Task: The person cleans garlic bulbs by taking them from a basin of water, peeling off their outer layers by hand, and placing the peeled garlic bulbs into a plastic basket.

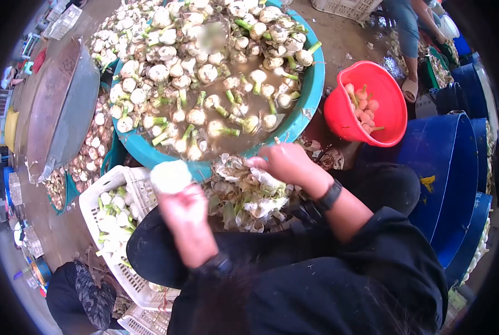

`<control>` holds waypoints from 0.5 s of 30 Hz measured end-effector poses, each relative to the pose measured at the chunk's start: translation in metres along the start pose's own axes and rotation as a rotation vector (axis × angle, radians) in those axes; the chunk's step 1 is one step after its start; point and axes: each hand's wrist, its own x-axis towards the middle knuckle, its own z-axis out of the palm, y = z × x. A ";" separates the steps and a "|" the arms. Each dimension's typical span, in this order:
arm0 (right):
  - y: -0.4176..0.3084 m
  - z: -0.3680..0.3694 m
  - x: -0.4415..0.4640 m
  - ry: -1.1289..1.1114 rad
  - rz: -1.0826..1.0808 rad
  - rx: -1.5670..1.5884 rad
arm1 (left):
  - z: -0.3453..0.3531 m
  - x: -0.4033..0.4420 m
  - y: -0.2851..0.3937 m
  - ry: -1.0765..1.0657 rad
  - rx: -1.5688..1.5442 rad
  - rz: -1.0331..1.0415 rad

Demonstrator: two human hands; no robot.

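My left hand (187,215), blurred by motion, is closed on a round, clean white garlic bulb (171,177) held up over the near left rim of the teal tub (310,103). Closer to the middle, my right hand (287,162) has its fingers curled at the tub's near edge; what they hold, if anything, I cannot make out. Muddy garlic bulbs (196,116) with short green stems float and pile up in the tub's brown water. Below my hands lies a heap of pale garlic skins (255,195), between my legs.
On the left, a white plastic crate (101,192) holds cleaned bulbs. A red basin (392,106) with several pinkish bulbs stands to the right, beside big blue tubs (428,151). A metal wheelbarrow (71,106) is at far left. Other people sit at upper right and lower left.
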 end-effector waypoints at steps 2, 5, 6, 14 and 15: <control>0.010 -0.002 0.034 0.374 -0.028 0.073 | -0.009 -0.014 0.067 -0.188 -0.196 0.058; 0.061 0.041 0.115 0.477 -0.047 -0.278 | 0.022 -0.059 0.107 -0.108 -0.159 0.334; 0.080 0.060 0.139 0.475 -0.098 -0.367 | 0.020 -0.057 0.101 0.029 -0.153 0.523; 0.056 0.030 0.095 0.132 -0.038 0.921 | 0.001 0.008 -0.052 0.202 0.588 -0.064; 0.027 0.016 0.066 0.215 -0.128 1.198 | 0.008 0.005 -0.069 0.208 0.671 -0.201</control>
